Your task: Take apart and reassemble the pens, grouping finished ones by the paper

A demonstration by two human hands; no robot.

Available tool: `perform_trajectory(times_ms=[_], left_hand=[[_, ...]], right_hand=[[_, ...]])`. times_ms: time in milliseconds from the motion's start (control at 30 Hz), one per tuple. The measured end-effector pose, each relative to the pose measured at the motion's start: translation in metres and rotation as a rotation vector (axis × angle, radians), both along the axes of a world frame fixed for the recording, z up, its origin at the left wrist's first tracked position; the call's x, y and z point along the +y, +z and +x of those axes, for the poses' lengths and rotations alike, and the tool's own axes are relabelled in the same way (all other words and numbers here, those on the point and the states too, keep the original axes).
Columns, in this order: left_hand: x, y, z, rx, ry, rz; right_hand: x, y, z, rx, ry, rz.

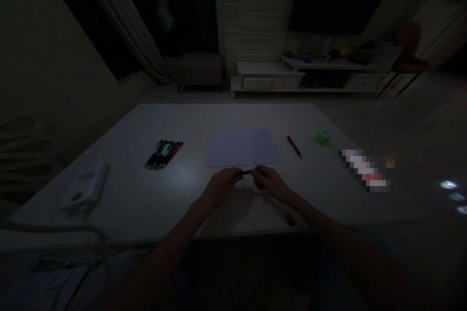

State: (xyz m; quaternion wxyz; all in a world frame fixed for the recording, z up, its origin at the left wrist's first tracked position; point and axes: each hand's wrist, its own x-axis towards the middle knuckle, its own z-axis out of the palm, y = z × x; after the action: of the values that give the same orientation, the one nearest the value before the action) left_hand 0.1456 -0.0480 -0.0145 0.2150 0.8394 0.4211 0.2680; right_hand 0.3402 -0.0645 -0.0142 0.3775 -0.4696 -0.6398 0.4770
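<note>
Between my two hands is a thin dark pen (pixel 246 172), held level just above the white table (pixel 146 211). My left hand (pixel 225 178) has its fingers closed on one end of it. The fingertips of my right hand (pixel 269 177) pinch the other end. Right beyond the hands lies a sheet of paper (pixel 229 148); its right part is covered with lines of handwriting. A red and black pen (pixel 295 146) rests to the right of the paper. Over to the left several pens (pixel 164 154) lie side by side in a row.
A green, see-through small object (pixel 322 137) stands near the right edge, with a blurred-out long item (pixel 366 171) closer to me. A white box-like device (pixel 85 184) sits at the far left. By my right forearm is a small brownish object (pixel 290 218). The room is dim.
</note>
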Motion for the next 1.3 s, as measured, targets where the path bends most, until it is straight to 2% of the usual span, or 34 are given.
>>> perform_trajectory(times_ms=[133, 267, 400, 767, 900, 1000, 1300], left_hand=[[-0.001, 0.001, 0.000, -0.004, -0.022, -0.019], [-0.001, 0.001, 0.001, 0.002, -0.040, -0.023], [-0.001, 0.001, 0.001, -0.009, -0.049, -0.002], [-0.001, 0.006, 0.005, 0.046, -0.039, -0.008], [-0.001, 0.008, 0.006, 0.043, -0.051, 0.003], [-0.001, 0.007, 0.006, 0.052, -0.053, 0.014], [0.000, 0.004, 0.009, 0.048, -0.077, 0.050]], right_hand=[[0.000, 0.003, 0.003, -0.044, 0.044, -0.038], [0.002, 0.002, 0.003, 0.022, 0.041, -0.015], [0.003, -0.001, 0.003, -0.003, 0.051, -0.097], [0.003, 0.004, 0.008, -0.086, 0.003, 0.008], [0.003, 0.006, 0.010, -0.100, 0.004, -0.050], [0.002, 0.008, 0.010, -0.092, 0.028, -0.002], [0.000, 0.012, 0.013, -0.110, 0.047, -0.029]])
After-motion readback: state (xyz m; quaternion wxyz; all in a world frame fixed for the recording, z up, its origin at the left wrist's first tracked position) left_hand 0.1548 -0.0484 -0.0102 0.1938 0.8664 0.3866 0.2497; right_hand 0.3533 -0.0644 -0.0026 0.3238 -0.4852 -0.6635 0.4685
